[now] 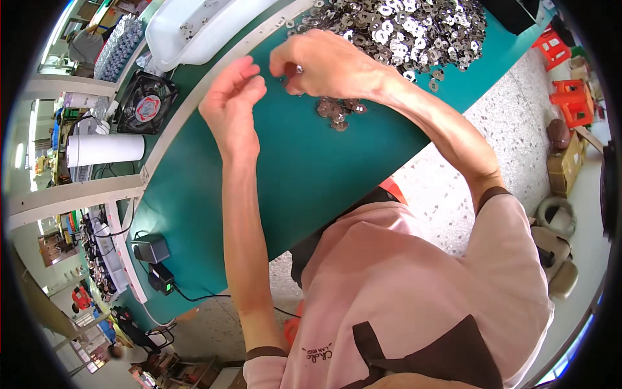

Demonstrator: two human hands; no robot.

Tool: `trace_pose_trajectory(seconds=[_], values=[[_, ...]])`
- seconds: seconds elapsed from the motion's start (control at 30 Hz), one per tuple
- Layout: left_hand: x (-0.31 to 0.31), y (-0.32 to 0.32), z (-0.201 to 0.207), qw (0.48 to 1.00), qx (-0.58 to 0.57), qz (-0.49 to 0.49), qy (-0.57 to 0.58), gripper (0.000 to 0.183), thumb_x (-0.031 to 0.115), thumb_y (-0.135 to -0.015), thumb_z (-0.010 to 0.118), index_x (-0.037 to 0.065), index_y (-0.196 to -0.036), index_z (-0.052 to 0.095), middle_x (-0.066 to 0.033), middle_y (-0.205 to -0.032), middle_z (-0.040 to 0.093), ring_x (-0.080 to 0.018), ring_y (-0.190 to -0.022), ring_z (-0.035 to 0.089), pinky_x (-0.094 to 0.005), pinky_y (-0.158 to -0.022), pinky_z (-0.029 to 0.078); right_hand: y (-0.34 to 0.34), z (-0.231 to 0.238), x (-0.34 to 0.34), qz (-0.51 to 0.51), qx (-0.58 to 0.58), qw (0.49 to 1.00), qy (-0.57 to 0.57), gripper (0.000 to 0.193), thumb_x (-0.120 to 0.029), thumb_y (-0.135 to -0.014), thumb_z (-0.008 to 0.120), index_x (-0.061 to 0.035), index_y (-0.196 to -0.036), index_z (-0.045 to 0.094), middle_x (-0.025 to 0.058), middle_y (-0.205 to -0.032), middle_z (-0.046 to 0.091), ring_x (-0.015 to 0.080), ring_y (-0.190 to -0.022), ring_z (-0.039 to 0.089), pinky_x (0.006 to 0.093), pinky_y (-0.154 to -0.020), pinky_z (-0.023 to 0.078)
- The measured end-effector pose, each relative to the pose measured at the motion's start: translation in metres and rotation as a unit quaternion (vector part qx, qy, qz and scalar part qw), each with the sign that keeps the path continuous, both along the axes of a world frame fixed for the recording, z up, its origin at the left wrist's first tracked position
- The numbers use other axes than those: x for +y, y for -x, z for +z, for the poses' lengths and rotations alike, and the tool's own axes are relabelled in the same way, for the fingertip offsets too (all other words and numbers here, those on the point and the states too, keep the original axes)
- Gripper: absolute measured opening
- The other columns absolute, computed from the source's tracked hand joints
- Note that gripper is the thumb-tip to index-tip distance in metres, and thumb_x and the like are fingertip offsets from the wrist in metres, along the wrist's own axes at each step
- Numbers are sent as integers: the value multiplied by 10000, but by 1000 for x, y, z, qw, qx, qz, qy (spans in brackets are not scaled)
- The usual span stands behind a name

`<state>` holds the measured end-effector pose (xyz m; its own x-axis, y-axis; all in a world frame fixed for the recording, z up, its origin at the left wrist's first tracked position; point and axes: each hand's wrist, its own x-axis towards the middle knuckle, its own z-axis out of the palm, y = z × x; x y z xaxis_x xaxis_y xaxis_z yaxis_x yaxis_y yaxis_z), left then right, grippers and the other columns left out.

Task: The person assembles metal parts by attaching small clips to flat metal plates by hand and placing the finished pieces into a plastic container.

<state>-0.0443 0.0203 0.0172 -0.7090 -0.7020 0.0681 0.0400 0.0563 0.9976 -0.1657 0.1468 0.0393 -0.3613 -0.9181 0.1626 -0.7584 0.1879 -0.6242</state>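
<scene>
My right hand (321, 65) is curled at the near side of a big pile of small, shiny, flat metal pieces (405, 32). Bits of metal glint between its bent fingers, so it holds some of these pieces. To its left, my left hand (232, 104) is raised over the green table (194, 194), fingers half bent and thumb apart from them. Nothing shows in that hand. Below my right hand a small cluster of the same metal pieces (338, 113) lies on the table.
A white plastic tray (188, 39) holding a few small pieces stands beyond the table's pale rail. Left of the rail are a black fan (146, 102) and a white roll (107, 150). A power adapter (160, 279) with a cable lies at the lower left. Red stools (573, 104) stand at the right.
</scene>
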Motion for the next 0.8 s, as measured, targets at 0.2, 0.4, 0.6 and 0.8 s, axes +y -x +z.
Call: trace_pose_trajectory(seconds=[0.2, 0.4, 0.6, 0.8], values=[[5, -14, -32, 999, 13, 21, 23, 299, -87, -743, 643, -14, -1033, 656, -96, -916, 646, -117, -779, 592, -233, -699, 482, -11, -6, 68, 35, 71, 995, -52, 404, -77, -668, 711, -46, -1058, 613, 140, -938, 619, 336, -864, 624, 429, -752, 490], [2, -16, -34, 999, 26, -2, 22, 281, -72, -760, 643, -13, -1034, 653, -84, -913, 641, -110, -774, 590, -235, -694, 489, -28, -25, 56, 2, 78, 997, -6, 304, -59, -689, 679, -57, -987, 618, 140, -953, 576, 342, -809, 621, 429, -673, 500], [-4, -21, -32, 997, 64, -33, -14, 265, -41, -778, 640, -30, -1043, 643, -91, -918, 637, -132, -784, 597, -267, -712, 515, -31, -30, 6, 58, 70, 996, 22, 210, -31, -676, 649, -40, -884, 619, 160, -876, 598, 352, -784, 621, 433, -648, 488], [-12, -26, -33, 993, 78, -87, -25, 254, -41, -783, 643, -45, -1036, 637, -83, -916, 634, -133, -794, 599, -259, -725, 505, -17, -20, -11, 80, -69, 994, -10, 237, 7, -639, 651, -22, -871, 617, 136, -825, 645, 319, -820, 627, 420, -687, 478]])
